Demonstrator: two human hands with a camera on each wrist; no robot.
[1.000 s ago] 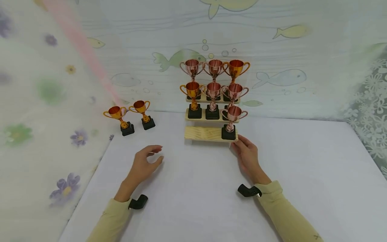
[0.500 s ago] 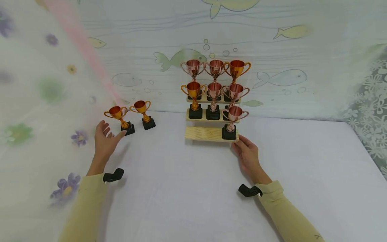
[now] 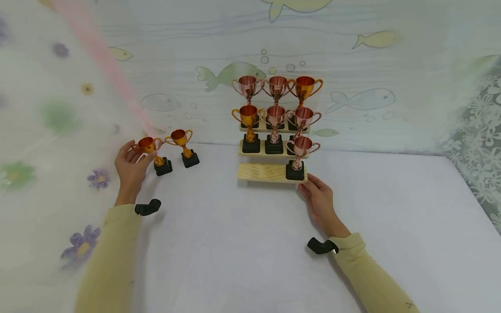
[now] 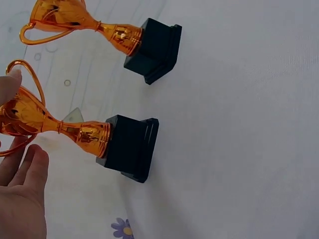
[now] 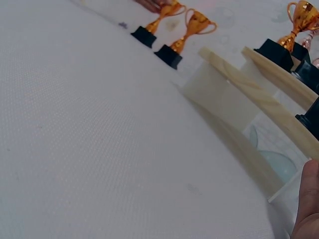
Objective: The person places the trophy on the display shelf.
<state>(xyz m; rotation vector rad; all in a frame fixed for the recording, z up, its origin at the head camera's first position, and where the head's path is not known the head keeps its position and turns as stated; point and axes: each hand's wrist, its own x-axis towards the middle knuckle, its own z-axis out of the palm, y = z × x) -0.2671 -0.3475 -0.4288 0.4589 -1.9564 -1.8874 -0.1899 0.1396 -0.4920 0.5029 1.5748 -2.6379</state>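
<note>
At the left, my left hand [image 3: 130, 173] holds a gold trophy cup [image 3: 162, 166] by its bowl, thumb and fingers on opposite sides at the handles. In the left wrist view that trophy's black base [image 4: 130, 148] stands on the white surface. A second gold trophy [image 3: 190, 158] is just to its right. My right hand [image 3: 320, 202] grips the right front corner of a three-step wooden stand [image 3: 260, 172]. On the stand's lowest step, one rose-coloured trophy [image 3: 295, 169] stands at the right end; the wood to its left is bare.
The middle step bears a gold trophy [image 3: 250, 143] at left and two rose ones. Behind them, the top step has two rose trophies and a gold trophy [image 3: 304, 88] at right. A fish-print curtain [image 3: 164, 43] hangs behind the white table [image 3: 235, 243].
My left hand has gone left and forward from bare table to the leftmost gold trophy and closed round its bowl. My right hand stays at the stand's corner.
</note>
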